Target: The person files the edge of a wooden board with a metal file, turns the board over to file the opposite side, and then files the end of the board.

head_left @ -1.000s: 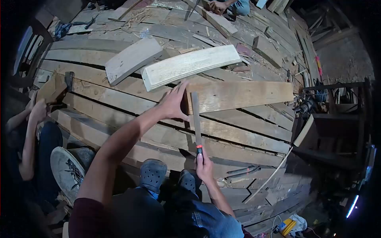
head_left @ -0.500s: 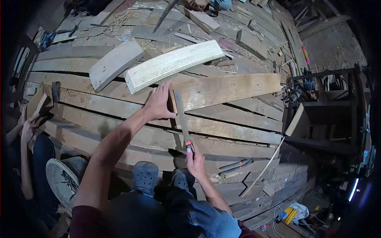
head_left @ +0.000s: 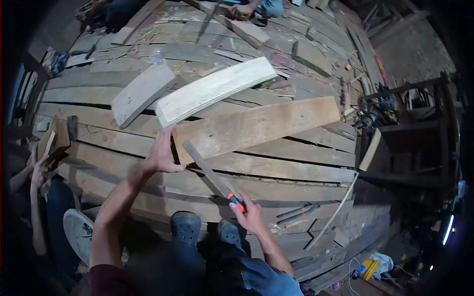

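My left hand (head_left: 162, 152) grips the near left end of a long brown board (head_left: 256, 126), thumb on the front side and fingers on the far side. In my right hand (head_left: 249, 213) is the red and black handle of a flat metal tool, perhaps a file (head_left: 210, 170). The tool's tip rests on or just over the board's left end. Behind the board lie a pale curved wood block (head_left: 217, 90) and a greyer block (head_left: 143, 93).
Slatted wooden floor (head_left: 276, 190) with gaps lies beneath. Pliers-like tool (head_left: 298, 212) and a thin stick (head_left: 335, 211) are at right. A bucket (head_left: 79, 232) and another person's hands (head_left: 39, 172) are at left. Another person's hand (head_left: 242, 12) shows at the top.
The board's near end and my left hand have shifted left and toward me. The metal tool has tilted further left, and my right hand has moved slightly right and down.
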Demonstrator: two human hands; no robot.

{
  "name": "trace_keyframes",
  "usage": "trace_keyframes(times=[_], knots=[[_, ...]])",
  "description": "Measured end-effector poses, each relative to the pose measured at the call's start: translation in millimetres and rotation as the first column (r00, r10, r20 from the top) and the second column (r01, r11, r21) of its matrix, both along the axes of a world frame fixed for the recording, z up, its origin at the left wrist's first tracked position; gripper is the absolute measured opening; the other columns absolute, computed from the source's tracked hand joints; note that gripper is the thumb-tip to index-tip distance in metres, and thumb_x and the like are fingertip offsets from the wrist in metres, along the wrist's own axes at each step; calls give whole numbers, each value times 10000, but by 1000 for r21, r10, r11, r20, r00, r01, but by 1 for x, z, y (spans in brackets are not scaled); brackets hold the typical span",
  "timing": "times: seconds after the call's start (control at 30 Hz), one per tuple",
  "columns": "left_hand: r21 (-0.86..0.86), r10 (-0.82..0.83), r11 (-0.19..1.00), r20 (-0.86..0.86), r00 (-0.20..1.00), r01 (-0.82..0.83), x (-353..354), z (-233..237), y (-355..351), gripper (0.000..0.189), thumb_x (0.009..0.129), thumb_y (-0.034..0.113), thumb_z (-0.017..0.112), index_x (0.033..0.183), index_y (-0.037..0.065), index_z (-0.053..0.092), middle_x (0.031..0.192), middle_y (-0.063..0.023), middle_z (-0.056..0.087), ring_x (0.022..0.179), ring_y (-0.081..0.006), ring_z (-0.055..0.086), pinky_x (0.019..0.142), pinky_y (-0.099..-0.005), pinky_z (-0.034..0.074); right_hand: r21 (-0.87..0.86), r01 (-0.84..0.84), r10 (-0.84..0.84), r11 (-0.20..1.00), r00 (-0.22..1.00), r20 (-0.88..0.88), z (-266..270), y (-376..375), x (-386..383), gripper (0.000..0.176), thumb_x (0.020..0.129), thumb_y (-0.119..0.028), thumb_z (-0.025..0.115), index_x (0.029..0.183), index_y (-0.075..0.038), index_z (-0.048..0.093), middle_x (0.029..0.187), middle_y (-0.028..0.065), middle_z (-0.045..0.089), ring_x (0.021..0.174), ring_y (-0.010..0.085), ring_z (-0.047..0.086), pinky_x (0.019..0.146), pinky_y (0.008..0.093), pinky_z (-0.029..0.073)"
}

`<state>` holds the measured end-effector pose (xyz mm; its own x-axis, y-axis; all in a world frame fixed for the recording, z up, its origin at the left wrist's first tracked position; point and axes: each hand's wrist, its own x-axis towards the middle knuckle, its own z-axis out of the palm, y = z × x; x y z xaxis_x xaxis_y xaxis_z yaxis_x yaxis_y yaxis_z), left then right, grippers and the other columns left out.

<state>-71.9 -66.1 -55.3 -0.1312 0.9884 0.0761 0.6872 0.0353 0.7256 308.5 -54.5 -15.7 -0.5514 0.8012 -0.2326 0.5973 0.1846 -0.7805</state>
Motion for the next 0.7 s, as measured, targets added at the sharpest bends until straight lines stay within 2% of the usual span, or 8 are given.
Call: trace_keyframes(times=[0.13,0.23,0.27,0.37,0.47,0.57,0.63,0.7], knots=[[-139,-13,990,-71,997,3,-30,17,-25,1222,489,392,883,1481,-31,308,1414,-269,445,1303,-455,452,1108,-498,350,-52,-47,50,998,996,71,11,2,-7,558,936,-362,708,1375,-42,577,588,167,621,551,353,678,539,424,519],[-27,-68,998,-191,979,64,-35,29,-29,1207,515,431,878,1478,-34,317,1435,-276,427,1314,-452,442,1117,-511,332,-70,-37,39,997,999,33,1,1,-8,540,943,-354,698,1372,-46,583,608,173,636,559,349,685,549,412,522],[27,-44,998,-180,983,50,-35,30,-29,1180,569,498,866,1477,-30,330,1451,-272,414,1336,-439,426,1126,-515,323,-95,-4,7,995,1000,29,5,1,-13,497,942,-336,700,1336,-45,620,635,183,653,582,345,697,570,404,532],[73,-15,997,-174,985,28,-27,28,-14,1132,646,554,834,1478,-32,339,1457,-264,412,1353,-430,412,1137,-509,313,-16,17,-18,1000,998,-60,1,1,-22,448,936,-311,708,1291,-41,663,650,197,656,601,347,700,583,402,535],[29,-30,999,-208,978,37,-6,44,5,1101,701,578,812,1504,-8,340,1473,-256,409,1373,-416,406,1129,-504,306,50,89,-90,995,995,31,12,3,-34,385,936,-273,704,1236,-32,703,667,208,659,590,331,692,584,394,534],[-52,-47,998,-216,975,36,0,47,13,1082,706,607,805,1496,18,359,1443,-220,457,1358,-377,441,1113,-488,323,103,176,-178,979,984,13,7,3,-23,361,938,-249,693,1225,-30,712,678,208,665,567,298,680,581,382,529],[-130,-82,990,-221,972,54,-2,46,17,1073,708,602,808,1490,17,363,1432,-204,478,1350,-361,455,1110,-486,326,147,217,-218,965,976,-16,6,11,-11,353,939,-232,690,1221,-21,712,659,190,655,547,237,654,568,363,515],[-91,-29,996,-209,977,10,-9,44,16,956,758,513,809,1467,14,406,1383,-198,531,1299,-353,505,1096,-479,352,156,297,-289,942,955,-72,3,19,-1,358,940,-227,689,1231,-20,705,638,172,639,538,200,632,559,351,504]])
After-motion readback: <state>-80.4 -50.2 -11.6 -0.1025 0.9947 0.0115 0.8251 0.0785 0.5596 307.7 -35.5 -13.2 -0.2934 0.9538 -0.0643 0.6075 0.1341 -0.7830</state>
